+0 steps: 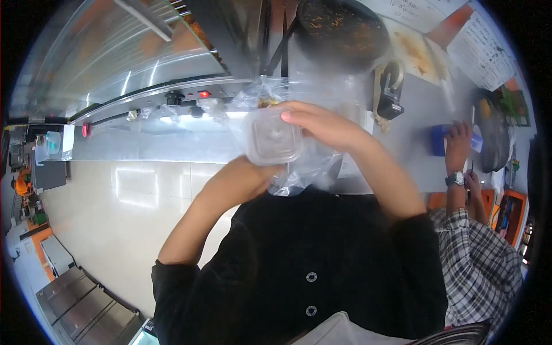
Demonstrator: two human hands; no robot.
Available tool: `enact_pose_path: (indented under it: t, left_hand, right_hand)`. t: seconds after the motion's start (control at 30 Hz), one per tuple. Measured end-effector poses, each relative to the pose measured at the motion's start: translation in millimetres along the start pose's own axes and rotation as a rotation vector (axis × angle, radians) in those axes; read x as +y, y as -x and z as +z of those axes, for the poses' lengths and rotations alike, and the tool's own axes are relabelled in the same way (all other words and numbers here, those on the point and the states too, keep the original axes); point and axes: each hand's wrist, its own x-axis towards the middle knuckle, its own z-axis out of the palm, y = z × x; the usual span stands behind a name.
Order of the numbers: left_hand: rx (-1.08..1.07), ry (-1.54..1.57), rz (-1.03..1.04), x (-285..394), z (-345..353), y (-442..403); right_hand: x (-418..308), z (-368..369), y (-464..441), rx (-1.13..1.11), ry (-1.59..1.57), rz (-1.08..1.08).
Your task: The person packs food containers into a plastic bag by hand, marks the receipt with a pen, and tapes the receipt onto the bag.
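A clear, squarish plastic container (275, 137) is in front of my chest, tilted toward the camera. My right hand (322, 123) grips its upper right corner, thumb on the near face. Below the container is my left hand (253, 179), its fingers hidden behind the container and a clear plastic bag (310, 171). The thin, crumpled bag spreads around and behind the container. Something yellowish shows just above the container's top edge, too small to make out.
A glass display case (144, 57) stands at the upper left. Behind the bag are a large dark pan (343, 31) and a tape dispenser (391, 92). On the right, a co-worker's hand (458, 141) touches a blue box (441, 140).
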Motion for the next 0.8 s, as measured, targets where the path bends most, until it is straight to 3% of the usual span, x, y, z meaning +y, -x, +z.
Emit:
enact_pose_path:
  t: [0.03,0.13,0.2,0.3,0.4,0.43,0.53,0.63,0.73,0.8]
  left_hand:
    - [0.139,-0.045,0.211,-6.9,5.2,5.7]
    - [0.23,-0.157,0.417,6.1,-19.0,23.8]
    - [0.353,-0.2,0.486,1.4,-24.6,26.9]
    - [0.491,-0.244,0.609,-3.9,-25.9,28.9]
    - [0.678,-0.245,0.729,-2.0,-23.6,28.8]
    - [0.754,-0.24,0.766,-2.1,-23.0,28.7]
    - [0.778,-0.176,0.797,-3.6,-26.4,23.4]
    - [0.85,-0.169,0.821,-10.7,-19.0,15.8]
    - [0.96,-0.085,0.896,-16.0,-10.8,7.3]
    - [0.953,-0.075,0.877,-16.4,-9.0,6.1]
  right_hand:
    - [18.0,-10.1,-15.9,-0.018,0.127,-0.013]
    - [72.7,-61.2,-38.6,-0.021,0.441,0.03]
    - [88.3,-75.1,-37.2,0.044,0.55,0.162]
    - [84.5,-58.1,-33.5,0.163,0.739,0.165]
    - [88.8,-27.2,-27.3,0.502,1.378,0.068]
    - [80.0,-22.0,-23.6,0.489,1.267,0.079]
    - [9.6,-13.7,29.2,0.339,0.42,-0.053]
    - [30.2,-80.9,49.9,0.7,0.875,-0.173]
    - [76.8,-101.0,45.6,0.546,1.535,0.107]
    - [89.5,-108.3,38.9,0.482,1.569,-0.008]
